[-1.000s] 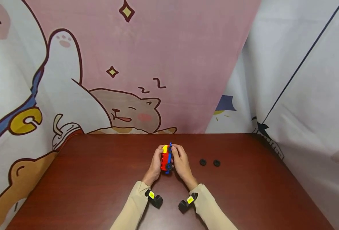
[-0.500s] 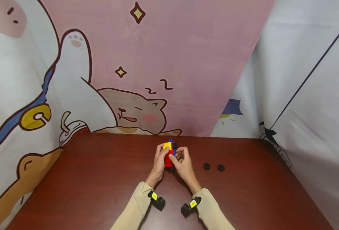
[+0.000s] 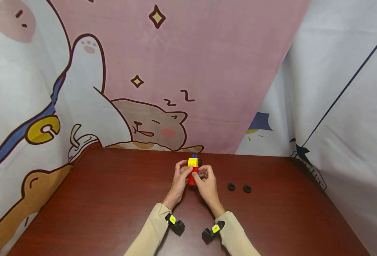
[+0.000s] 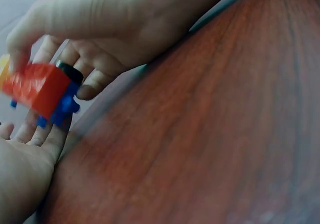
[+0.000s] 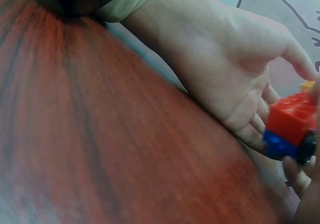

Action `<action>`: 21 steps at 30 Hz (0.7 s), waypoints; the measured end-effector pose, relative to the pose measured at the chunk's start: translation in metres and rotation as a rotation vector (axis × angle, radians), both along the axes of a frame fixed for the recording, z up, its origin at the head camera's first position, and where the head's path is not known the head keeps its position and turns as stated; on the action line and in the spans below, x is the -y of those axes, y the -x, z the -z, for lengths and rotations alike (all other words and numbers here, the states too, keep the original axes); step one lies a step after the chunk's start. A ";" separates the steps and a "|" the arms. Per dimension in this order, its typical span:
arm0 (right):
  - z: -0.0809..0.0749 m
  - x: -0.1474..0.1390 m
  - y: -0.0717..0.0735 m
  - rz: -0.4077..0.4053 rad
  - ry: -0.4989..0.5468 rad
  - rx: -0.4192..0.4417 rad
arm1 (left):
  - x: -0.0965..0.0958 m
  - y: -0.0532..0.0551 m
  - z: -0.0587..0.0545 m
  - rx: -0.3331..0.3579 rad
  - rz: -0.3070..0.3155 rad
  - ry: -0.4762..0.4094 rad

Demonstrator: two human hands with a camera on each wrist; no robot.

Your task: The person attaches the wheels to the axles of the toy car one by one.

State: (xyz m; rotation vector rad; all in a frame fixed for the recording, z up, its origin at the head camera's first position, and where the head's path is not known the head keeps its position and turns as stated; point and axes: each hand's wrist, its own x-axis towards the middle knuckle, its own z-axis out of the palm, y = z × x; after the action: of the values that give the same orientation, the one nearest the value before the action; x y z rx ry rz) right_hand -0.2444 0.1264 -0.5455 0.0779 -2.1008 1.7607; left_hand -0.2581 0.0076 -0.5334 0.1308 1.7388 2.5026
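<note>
A toy car [image 3: 192, 180] built of red and yellow blocks on a blue base is held upright between both hands over the table. Its yellow block points away from me, and a black wheel [image 3: 200, 162] shows at its far right side. My left hand [image 3: 177, 185] grips the car from the left, thumb on top and fingers along the side. From the right, my right hand [image 3: 208, 186] pinches it, thumb on the red part and fingers curled by the lower side. Near these fingers the left wrist view shows another black wheel [image 4: 70, 72].
Two loose black wheels [image 3: 231, 186] lie on the brown table [image 3: 111, 199] to the right of my right hand. A cartoon-printed cloth [image 3: 214, 71] hangs behind the table's far edge and along the sides.
The car has rolled from showing its wheeled side to top up. My right hand has brought its thumb onto the red part. The head view has shifted slightly.
</note>
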 end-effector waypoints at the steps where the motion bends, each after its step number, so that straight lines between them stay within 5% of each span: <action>1: 0.000 -0.001 0.000 0.008 0.030 -0.005 | 0.000 0.000 0.000 0.000 0.014 -0.007; 6: -0.007 -0.002 -0.003 0.040 0.133 -0.034 | 0.000 0.001 0.002 -0.027 0.077 0.014; 12: -0.033 0.002 -0.019 0.050 0.117 -0.047 | 0.000 0.003 0.005 -0.070 0.122 0.063; 21: -0.037 0.004 -0.023 0.049 0.088 -0.013 | -0.002 0.001 0.004 -0.083 0.056 0.074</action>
State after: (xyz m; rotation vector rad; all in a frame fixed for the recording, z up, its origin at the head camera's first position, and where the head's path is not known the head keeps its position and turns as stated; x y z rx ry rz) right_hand -0.2218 0.1227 -0.5082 0.0130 -1.9959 1.8163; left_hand -0.2593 0.0096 -0.5372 0.2778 1.8294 2.4220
